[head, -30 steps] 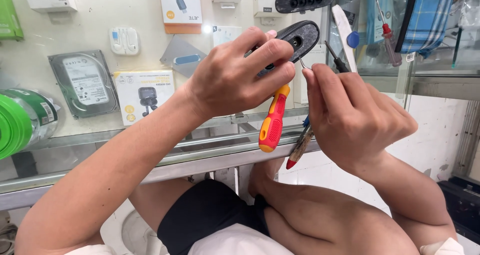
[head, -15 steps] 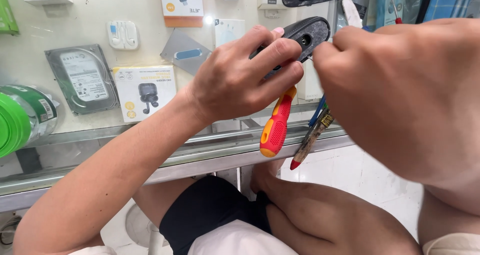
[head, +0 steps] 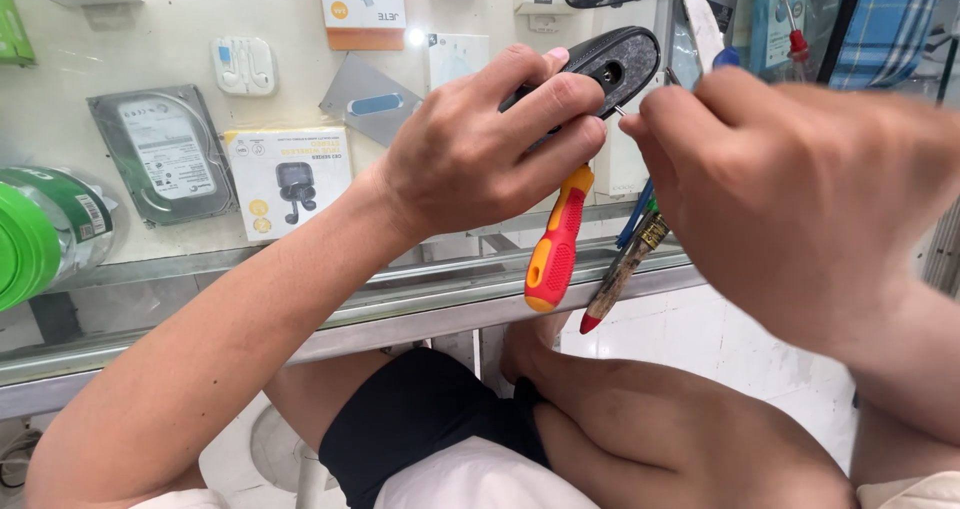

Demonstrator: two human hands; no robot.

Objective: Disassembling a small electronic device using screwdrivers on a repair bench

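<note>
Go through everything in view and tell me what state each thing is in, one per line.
Left hand: closed around the dark oval casing and a screwdriver handle.
Dark oval casing: held up, round hole facing the camera.
Red-and-yellow screwdriver: pinned under the left fingers, handle hanging down.
Right hand: fingertips pinched at the casing's edge.
Thin tools: hanging below the right hand.

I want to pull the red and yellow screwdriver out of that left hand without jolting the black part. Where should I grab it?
Take the screwdriver by its free lower handle end, coming from below. It hangs down out of the left hand, which also clasps the black oval part; the upper end is buried in the fingers.
</note>
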